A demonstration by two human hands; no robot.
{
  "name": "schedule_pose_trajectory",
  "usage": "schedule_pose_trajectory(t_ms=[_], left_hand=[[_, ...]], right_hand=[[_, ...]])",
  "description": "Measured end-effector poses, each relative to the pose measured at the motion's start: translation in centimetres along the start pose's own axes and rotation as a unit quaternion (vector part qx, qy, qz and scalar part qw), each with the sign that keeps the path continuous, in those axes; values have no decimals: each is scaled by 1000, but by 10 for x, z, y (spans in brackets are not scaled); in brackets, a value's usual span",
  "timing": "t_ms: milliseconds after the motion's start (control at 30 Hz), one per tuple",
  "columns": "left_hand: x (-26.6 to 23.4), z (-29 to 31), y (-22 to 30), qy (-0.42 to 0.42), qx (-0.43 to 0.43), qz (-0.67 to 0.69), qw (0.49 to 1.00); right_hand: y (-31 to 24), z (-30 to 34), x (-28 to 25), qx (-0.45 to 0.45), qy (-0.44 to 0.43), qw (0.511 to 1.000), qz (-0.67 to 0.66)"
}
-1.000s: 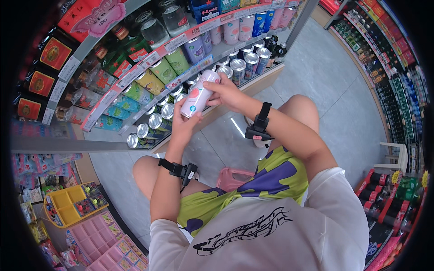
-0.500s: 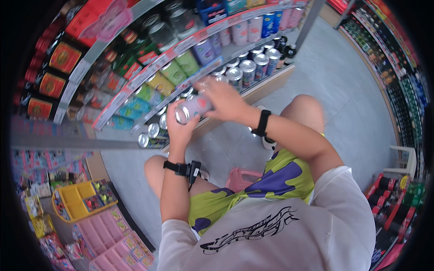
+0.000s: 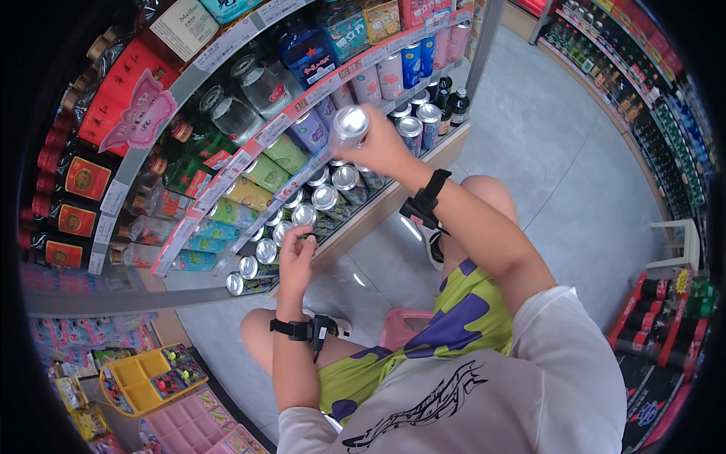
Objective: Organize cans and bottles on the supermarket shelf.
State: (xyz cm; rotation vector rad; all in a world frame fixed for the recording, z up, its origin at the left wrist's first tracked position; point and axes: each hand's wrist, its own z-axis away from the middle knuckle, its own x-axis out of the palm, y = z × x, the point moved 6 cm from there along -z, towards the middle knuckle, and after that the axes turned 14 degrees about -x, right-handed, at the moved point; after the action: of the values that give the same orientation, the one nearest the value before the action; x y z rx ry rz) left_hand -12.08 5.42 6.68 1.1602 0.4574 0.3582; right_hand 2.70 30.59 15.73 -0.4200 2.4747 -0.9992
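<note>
In my right hand [image 3: 384, 147] is a drink can [image 3: 350, 125], its silver end turned up toward me, blurred by motion. The hand wraps round it in front of the shelf with purple and pink cans. My left hand [image 3: 296, 261] holds nothing and hovers at the front of the bottom shelf, its fingers loosely bent and apart. Closest to it are upright silver-topped cans [image 3: 305, 215]; whether the fingertips touch them I cannot tell. On the shelf above stand green cans [image 3: 286, 153] and a purple can [image 3: 310, 131].
Glass jars [image 3: 236, 113] and bottles fill the upper shelf, behind a rail of price labels. A pink stool [image 3: 401, 327] is between my legs. At lower left sits a yellow divided tray [image 3: 140, 387]; at right, a white stool [image 3: 675, 246] by stacked bottles.
My left hand has let go of the can and dropped lower. The right hand has taken it and moved up toward the shelf. The view has shifted slightly.
</note>
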Motion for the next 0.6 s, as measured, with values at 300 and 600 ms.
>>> schedule_pose_trajectory(t_ms=[300,600], left_hand=[[2,-8,-21,-26,-83,4,996],[5,-6,-24,-40,-94,4,995]], right_hand=[[53,-22,-19,-42,185,978,85],[56,-28,-5,59,139,974,168]])
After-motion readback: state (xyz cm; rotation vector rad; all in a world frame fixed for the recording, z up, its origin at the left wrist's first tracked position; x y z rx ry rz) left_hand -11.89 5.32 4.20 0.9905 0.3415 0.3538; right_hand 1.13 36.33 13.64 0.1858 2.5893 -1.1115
